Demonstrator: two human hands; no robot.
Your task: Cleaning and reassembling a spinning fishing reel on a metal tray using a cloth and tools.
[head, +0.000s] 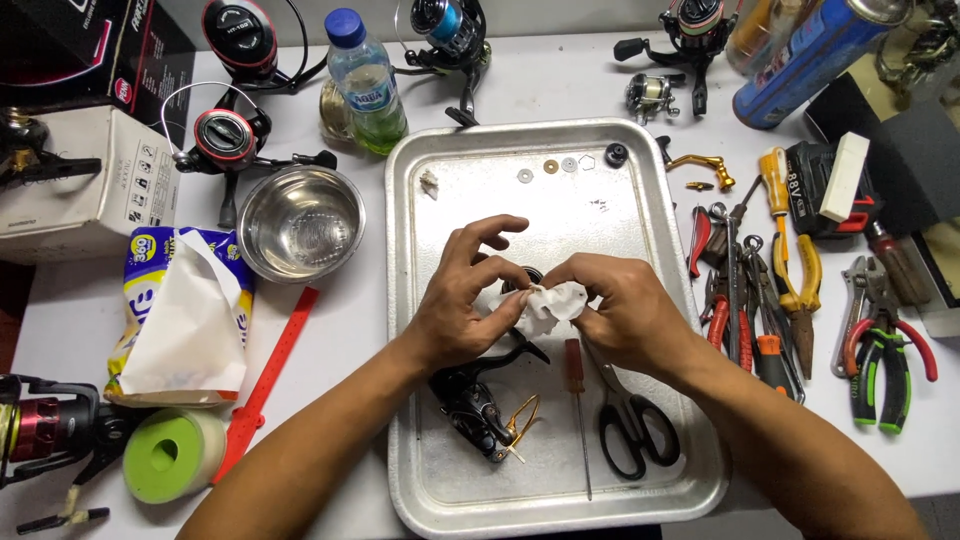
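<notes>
Both of my hands meet over the middle of a metal tray (660, 210). My left hand (460, 300) grips a black fishing reel body (475, 405), whose lower part with a gold bail wire shows below the palm. My right hand (620, 310) presses a crumpled white tissue (548, 303) against the reel's upper part, which is mostly hidden by the fingers and tissue. A screwdriver (577, 400) with a dark red handle and black scissors (630, 430) lie in the tray under my right wrist. Small washers (550, 167) sit in a row near the tray's far edge.
Pliers, cutters and screwdrivers (780, 290) lie right of the tray. A steel bowl (300, 222), a tissue pack (180, 310), a water bottle (365, 85) and a tape roll (175, 455) are on the left. Several fishing reels (225, 135) and a blue spray can (810, 60) line the back.
</notes>
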